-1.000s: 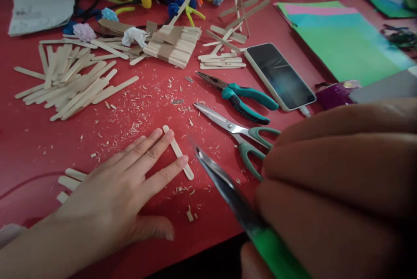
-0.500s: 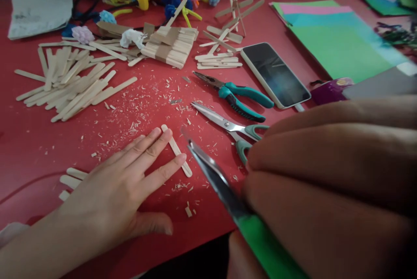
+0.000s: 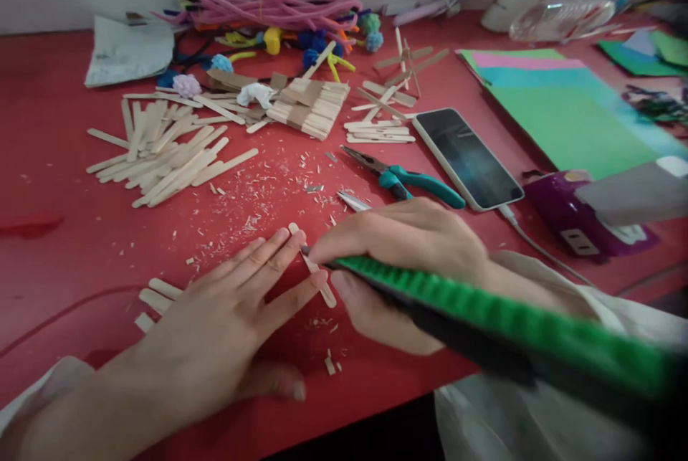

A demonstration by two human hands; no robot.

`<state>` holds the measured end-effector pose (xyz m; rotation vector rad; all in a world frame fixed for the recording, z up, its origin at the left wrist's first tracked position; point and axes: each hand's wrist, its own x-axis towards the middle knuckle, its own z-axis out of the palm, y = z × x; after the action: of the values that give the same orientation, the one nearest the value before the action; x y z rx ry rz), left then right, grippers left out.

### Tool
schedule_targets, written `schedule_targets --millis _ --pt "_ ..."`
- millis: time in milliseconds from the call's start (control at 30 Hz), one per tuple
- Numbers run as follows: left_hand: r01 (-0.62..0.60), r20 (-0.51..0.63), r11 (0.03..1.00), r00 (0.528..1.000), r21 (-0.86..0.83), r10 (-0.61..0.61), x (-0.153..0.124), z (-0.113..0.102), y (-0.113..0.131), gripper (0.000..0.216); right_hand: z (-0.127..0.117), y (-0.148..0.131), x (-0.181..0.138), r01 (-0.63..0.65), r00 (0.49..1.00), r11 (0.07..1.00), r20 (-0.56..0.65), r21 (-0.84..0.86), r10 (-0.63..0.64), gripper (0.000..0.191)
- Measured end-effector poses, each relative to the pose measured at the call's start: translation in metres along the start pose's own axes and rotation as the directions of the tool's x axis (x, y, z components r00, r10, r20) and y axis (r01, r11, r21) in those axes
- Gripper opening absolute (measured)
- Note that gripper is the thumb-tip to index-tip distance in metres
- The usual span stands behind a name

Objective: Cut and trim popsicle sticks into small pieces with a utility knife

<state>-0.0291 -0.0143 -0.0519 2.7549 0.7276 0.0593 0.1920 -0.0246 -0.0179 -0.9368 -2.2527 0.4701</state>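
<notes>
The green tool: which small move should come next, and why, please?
Perhaps the left hand should first spread its fingertips slightly wider. The right hand holds the green tool with its tip at the wooden stick, close between two left fingertips that rest on this stick, so a slip might reach them.

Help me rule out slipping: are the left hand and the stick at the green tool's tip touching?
Touching: the head view shows two fingertips of the left hand laid over the stick, with no gap visible.
</notes>
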Motion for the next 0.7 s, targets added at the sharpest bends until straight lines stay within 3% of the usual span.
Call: schedule_targets --millis 100,167,300,500,700 --pt "-0.026 -0.004 0.997 1.0 0.076 0.026 -0.001 -0.003 0.001 0.086 0.013 0.007 0.006 -0.176 0.984 0.974 0.006 0.142 0.177 0.011" --pt "-0.009 -0.03 0.996 0.999 0.094 0.012 -0.003 0.0 0.002 0.087 0.016 0.008 0.006 -0.29 0.957 0.946 0.052 0.146 0.286 0.009" --pt "0.015 -0.036 0.998 0.999 0.067 -0.012 -0.004 0.004 0.002 0.089 0.015 0.005 0.007 -0.402 0.915 0.908 0.029 0.118 0.402 0.009" --pt "0.063 0.025 0.998 0.998 0.026 -0.064 -0.003 0.005 0.002 0.087 0.019 0.009 0.008 -0.413 0.91 0.901 0.028 0.128 0.413 0.007" --pt "0.064 0.047 0.998 0.997 0.017 -0.065 -0.003 0.003 0.002 0.084 0.021 0.012 0.008 -0.301 0.953 0.943 0.061 0.139 0.296 0.008"
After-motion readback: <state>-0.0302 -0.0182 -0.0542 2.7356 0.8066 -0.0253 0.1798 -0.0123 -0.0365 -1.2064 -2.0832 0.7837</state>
